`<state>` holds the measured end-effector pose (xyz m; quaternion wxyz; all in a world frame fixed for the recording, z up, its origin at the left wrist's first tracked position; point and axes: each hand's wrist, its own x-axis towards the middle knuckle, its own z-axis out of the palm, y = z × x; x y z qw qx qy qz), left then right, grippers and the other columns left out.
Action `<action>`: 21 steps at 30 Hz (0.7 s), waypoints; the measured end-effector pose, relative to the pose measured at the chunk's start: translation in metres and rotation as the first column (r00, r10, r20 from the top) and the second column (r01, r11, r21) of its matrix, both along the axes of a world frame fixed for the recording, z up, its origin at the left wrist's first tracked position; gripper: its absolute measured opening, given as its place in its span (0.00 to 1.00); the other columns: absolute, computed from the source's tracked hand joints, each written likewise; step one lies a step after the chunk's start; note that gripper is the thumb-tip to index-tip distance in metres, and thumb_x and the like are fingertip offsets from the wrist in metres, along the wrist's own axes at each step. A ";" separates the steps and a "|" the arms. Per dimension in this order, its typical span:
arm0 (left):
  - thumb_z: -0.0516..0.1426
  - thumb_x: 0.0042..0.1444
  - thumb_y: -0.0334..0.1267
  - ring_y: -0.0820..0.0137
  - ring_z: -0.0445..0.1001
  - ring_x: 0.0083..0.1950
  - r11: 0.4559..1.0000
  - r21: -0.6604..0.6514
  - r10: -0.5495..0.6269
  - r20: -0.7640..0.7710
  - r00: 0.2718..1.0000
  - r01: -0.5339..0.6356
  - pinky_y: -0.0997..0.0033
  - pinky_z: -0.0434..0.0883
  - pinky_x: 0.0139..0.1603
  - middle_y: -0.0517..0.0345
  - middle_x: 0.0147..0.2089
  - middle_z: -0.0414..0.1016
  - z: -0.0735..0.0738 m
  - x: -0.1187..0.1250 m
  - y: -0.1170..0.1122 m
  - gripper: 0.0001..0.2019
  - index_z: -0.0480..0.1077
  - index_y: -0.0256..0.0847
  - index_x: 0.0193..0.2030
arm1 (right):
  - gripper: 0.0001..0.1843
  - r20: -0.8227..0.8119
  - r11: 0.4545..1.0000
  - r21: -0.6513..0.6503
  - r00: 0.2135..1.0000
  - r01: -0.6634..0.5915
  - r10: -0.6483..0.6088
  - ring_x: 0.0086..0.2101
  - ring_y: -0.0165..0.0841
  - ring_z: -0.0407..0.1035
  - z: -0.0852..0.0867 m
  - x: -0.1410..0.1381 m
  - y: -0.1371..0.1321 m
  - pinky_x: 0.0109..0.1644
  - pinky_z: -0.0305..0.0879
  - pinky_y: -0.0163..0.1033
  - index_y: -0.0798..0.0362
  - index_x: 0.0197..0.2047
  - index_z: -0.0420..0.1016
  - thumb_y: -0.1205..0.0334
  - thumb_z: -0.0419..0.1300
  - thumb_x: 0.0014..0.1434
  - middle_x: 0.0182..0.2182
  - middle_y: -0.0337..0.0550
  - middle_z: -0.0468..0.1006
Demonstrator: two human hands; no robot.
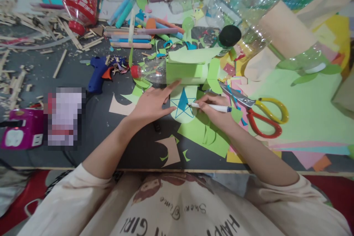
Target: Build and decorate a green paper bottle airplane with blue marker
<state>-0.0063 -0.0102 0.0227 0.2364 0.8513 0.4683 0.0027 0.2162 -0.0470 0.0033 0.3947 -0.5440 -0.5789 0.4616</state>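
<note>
My right hand grips a white marker pen, its tip on a blue star drawn on a pale green paper piece. One part of the star is coloured solid blue. Fingers spread, my left hand lies beside the drawing, with the index finger reaching toward the bottle and the thumb at the paper's left edge. Just beyond the drawing, a clear plastic bottle with a red cap lies on its side, wrapped in green paper. Brighter green paper lies partly under my right hand.
Scissors with red and yellow handles lie to the right. At the left are a blue glue gun, a purple box and wooden sticks. Several coloured pens, a red-labelled bottle and clear bottles fill the back.
</note>
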 end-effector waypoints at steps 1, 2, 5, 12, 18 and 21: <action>0.56 0.62 0.45 0.66 0.71 0.36 1.000 0.000 0.000 0.001 1.000 0.000 0.67 0.64 0.46 0.62 0.33 0.71 0.000 0.000 0.000 0.36 0.48 0.45 0.74 | 0.08 0.006 1.000 0.006 1.000 -0.006 0.006 0.21 0.29 0.66 0.000 0.000 0.000 0.26 0.60 0.35 0.50 0.21 0.72 0.64 0.59 0.51 0.19 0.37 0.75; 0.56 0.62 0.45 0.66 0.71 0.36 1.000 0.001 -0.001 0.003 1.000 0.001 0.67 0.64 0.46 0.62 0.33 0.71 0.000 0.000 0.000 0.36 0.48 0.45 0.74 | 0.08 0.013 1.000 0.011 1.000 -0.020 0.020 0.22 0.29 0.66 -0.001 0.001 0.000 0.26 0.60 0.35 0.51 0.22 0.73 0.63 0.60 0.51 0.19 0.37 0.75; 0.56 0.62 0.44 0.66 0.71 0.37 1.000 0.006 -0.002 0.006 1.000 0.002 0.67 0.63 0.47 0.62 0.33 0.71 -0.001 -0.001 0.000 0.36 0.48 0.45 0.74 | 0.07 0.019 0.997 0.003 0.997 -0.075 0.075 0.22 0.30 0.66 -0.001 0.002 -0.001 0.25 0.59 0.35 0.51 0.23 0.75 0.61 0.62 0.51 0.19 0.38 0.76; 0.56 0.62 0.44 0.66 0.71 0.36 1.000 0.013 -0.008 -0.005 1.000 0.008 0.68 0.63 0.46 0.62 0.33 0.71 -0.001 -0.001 0.000 0.37 0.47 0.45 0.75 | 0.08 0.002 0.997 -0.024 0.997 0.074 -0.074 0.20 0.28 0.64 -0.002 0.000 0.001 0.25 0.58 0.35 0.51 0.21 0.73 0.62 0.60 0.50 0.17 0.37 0.73; 0.56 0.62 0.44 0.67 0.71 0.36 1.000 0.018 -0.008 -0.001 1.000 0.008 0.68 0.63 0.47 0.62 0.33 0.71 -0.002 -0.001 0.000 0.36 0.47 0.45 0.75 | 0.09 0.033 1.000 0.024 0.999 0.018 -0.019 0.20 0.28 0.63 -0.004 0.001 0.001 0.24 0.57 0.34 0.52 0.22 0.73 0.62 0.60 0.52 0.17 0.36 0.73; 0.56 0.62 0.45 0.67 0.71 0.36 0.999 0.034 -0.009 0.008 1.000 0.009 0.68 0.63 0.46 0.62 0.33 0.71 -0.004 -0.001 0.000 0.36 0.48 0.45 0.74 | 0.09 0.043 0.997 0.049 0.998 -0.057 0.055 0.21 0.29 0.65 -0.003 0.003 0.000 0.25 0.58 0.35 0.51 0.22 0.73 0.61 0.60 0.52 0.19 0.38 0.75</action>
